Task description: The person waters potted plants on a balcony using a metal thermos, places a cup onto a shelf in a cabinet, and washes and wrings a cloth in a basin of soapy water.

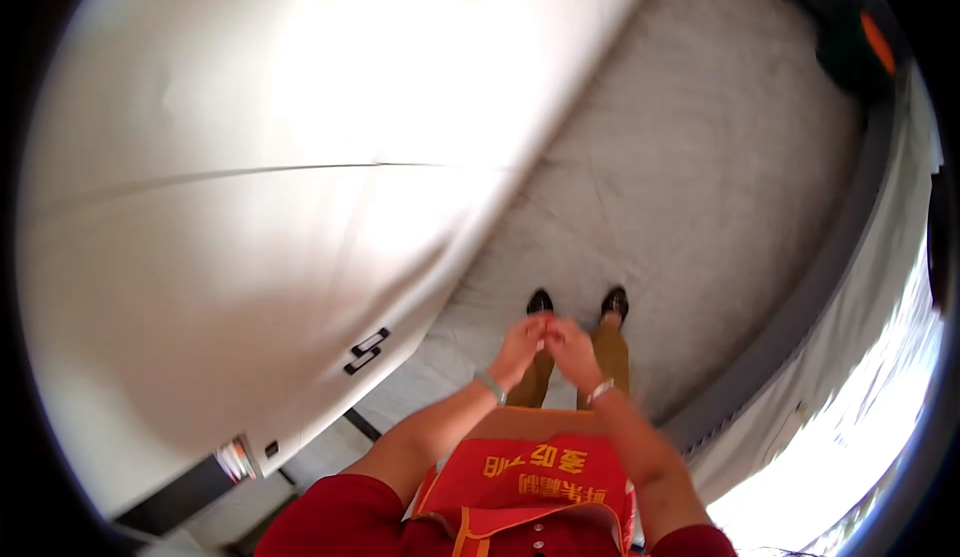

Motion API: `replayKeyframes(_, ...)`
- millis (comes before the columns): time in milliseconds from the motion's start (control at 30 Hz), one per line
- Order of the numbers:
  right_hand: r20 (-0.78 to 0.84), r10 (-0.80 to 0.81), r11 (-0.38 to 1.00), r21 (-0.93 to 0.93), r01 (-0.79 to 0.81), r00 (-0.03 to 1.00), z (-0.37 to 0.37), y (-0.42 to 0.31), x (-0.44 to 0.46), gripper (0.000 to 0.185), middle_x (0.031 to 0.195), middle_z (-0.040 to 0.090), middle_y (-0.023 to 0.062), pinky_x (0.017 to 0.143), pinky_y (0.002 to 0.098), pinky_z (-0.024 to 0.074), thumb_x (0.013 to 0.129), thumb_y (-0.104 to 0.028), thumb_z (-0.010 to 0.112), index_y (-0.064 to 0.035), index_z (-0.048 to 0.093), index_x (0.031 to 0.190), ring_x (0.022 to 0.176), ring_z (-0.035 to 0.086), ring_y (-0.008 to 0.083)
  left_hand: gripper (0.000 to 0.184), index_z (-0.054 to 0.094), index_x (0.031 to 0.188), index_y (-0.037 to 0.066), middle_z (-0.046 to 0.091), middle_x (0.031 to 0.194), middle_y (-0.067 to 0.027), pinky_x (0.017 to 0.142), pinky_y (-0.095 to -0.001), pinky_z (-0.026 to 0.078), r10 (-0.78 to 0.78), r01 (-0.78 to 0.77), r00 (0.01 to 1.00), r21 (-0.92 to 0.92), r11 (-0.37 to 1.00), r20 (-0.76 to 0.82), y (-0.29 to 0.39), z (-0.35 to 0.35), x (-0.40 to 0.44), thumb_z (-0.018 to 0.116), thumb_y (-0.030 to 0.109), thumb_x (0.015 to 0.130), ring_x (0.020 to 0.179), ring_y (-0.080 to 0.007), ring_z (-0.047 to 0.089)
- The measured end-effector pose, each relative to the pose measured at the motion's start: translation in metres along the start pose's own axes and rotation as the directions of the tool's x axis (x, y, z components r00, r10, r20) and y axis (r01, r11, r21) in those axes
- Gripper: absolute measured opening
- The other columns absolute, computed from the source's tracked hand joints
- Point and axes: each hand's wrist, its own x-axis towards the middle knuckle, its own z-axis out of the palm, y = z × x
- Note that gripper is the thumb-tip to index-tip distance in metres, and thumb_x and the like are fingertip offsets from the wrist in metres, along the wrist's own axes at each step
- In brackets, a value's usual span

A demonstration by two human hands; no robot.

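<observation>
From my remote view, the bare left hand [516, 350] and right hand [574, 350] meet, fingertips bunched, grip unclear; two black rectangular frames [385, 334] on the white table [240, 257] sit at 9 o'clock, left-hand side nearer, long axes 2-to-8.

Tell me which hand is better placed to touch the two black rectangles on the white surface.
Probably the left hand: it is nearer the black rectangles, on the white surface's side. The right hand is farther away, beyond the left.
</observation>
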Motion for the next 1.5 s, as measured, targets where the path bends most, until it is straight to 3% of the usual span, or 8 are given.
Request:
replayKeyframes(233, 0.449, -0.157, 0.987, 0.052, 0.149, 0.88, 0.006, -0.163, -0.076, 0.013, 0.082, 0.062, 0.0092, 0.066, 0.0269, 0.0481, 0.078, -0.012, 0.064, -0.0036, 0.059, 0.088, 0.073, 0.061, 0.0158, 0.032, 0.052, 0.114, -0.001, 0.057, 0.107, -0.0076, 0.083, -0.0298, 0.047, 0.254, -0.299, 0.953, -0.387, 0.872, -0.164, 0.061, -0.027, -0.226, 0.048, 0.022, 0.093, 0.098, -0.0147, 0.056)
replayKeyframes(333, 0.562, -0.228, 0.973, 0.163, 0.164, 0.795, 0.008, -0.271, -0.1, 0.012, 0.083, 0.063, 0.0085, 0.067, 0.0261, 0.0483, 0.08, -0.01, 0.063, -0.0026, 0.059, 0.089, 0.073, 0.06, 0.0131, 0.028, 0.053, 0.112, -0.002, 0.058, 0.104, -0.0088, 0.082, -0.029, 0.048, 0.333, -0.382, 0.924, -0.425, 0.821, -0.187, 0.069, -0.034, -0.28, 0.051, 0.016, 0.091, 0.097, -0.016, 0.057)
replayKeyframes(400, 0.616, -0.334, 0.943, 0.206, 0.263, 0.714, 0.007, -0.294, -0.124, 0.011, 0.083, 0.064, 0.0089, 0.066, 0.0261, 0.0485, 0.083, -0.009, 0.061, -0.0024, 0.059, 0.091, 0.074, 0.061, 0.0141, 0.026, 0.053, 0.11, -0.003, 0.06, 0.1, -0.0092, 0.08, -0.0283, 0.05, 0.439, -0.514, 0.838, -0.201, 0.834, -0.323, 0.084, -0.03, -0.335, 0.054, 0.01, 0.088, 0.091, -0.0167, 0.059)
replayKeyframes(533, 0.671, -0.458, 0.863, 0.179, 0.472, 0.584, 0.026, -0.353, -0.148, 0.013, 0.085, 0.064, 0.0098, 0.066, 0.0272, 0.0493, 0.082, -0.008, 0.061, -0.0022, 0.06, 0.094, 0.075, 0.062, 0.0163, 0.022, 0.054, 0.105, -0.003, 0.061, 0.094, -0.0092, 0.078, -0.0286, 0.051, 0.451, -0.597, 0.781, -0.307, 0.741, -0.432, 0.088, -0.036, -0.385, 0.057, 0.009, 0.086, 0.085, -0.0161, 0.06)
replayKeyframes(667, 0.703, -0.489, 0.786, 0.098, 0.611, 0.517, 0.054, -0.377, -0.179, 0.015, 0.084, 0.062, 0.0107, 0.065, 0.0278, 0.0497, 0.08, -0.006, 0.062, -0.0024, 0.061, 0.095, 0.073, 0.063, 0.0186, 0.019, 0.055, 0.102, -0.002, 0.061, 0.095, -0.0103, 0.079, -0.0298, 0.051, 0.427, -0.628, 0.763, -0.398, 0.669, -0.485, 0.075, -0.057, -0.424, 0.055, 0.009, 0.087, 0.085, -0.0176, 0.062)
replayKeyframes(933, 0.672, -0.448, 0.855, 0.129, 0.503, 0.59, 0.164, -0.362, -0.257, 0.016, 0.086, 0.064, 0.0098, 0.07, 0.0271, 0.0489, 0.079, -0.006, 0.062, -0.0025, 0.062, 0.094, 0.077, 0.062, 0.017, 0.019, 0.054, 0.102, -0.003, 0.06, 0.097, -0.0119, 0.08, -0.0308, 0.052, 0.49, -0.749, 0.65, -0.378, 0.545, -0.581, 0.013, -0.138, -0.492, 0.054, 0.009, 0.087, 0.086, -0.0187, 0.061)
replayKeyframes(1100, 0.708, -0.558, 0.686, 0.101, 0.72, 0.433, 0.222, -0.379, -0.287, 0.021, 0.092, 0.06, 0.0123, 0.071, 0.0309, 0.0493, 0.075, -0.002, 0.06, -0.0044, 0.062, 0.097, 0.079, 0.061, 0.0245, 0.018, 0.054, 0.101, -0.005, 0.059, 0.098, -0.012, 0.082, -0.0317, 0.051, 0.515, -0.821, 0.559, -0.346, 0.455, -0.65, -0.016, -0.186, -0.515, 0.052, 0.007, 0.088, 0.088, -0.0198, 0.061)
replayKeyframes(1500, 0.712, -0.58, 0.674, 0.146, 0.724, 0.396, 0.31, -0.43, -0.286, 0.013, 0.081, 0.063, 0.0102, 0.064, 0.0256, 0.0504, 0.08, -0.002, 0.06, -0.0003, 0.061, 0.093, 0.071, 0.063, 0.0169, 0.024, 0.054, 0.11, -0.005, 0.06, 0.097, -0.0095, 0.079, -0.0267, 0.05, 0.599, -0.925, 0.345, -0.156, 0.345, -0.723, 0.004, -0.253, -0.555, 0.049, 0.003, 0.088, 0.086, -0.0156, 0.059)
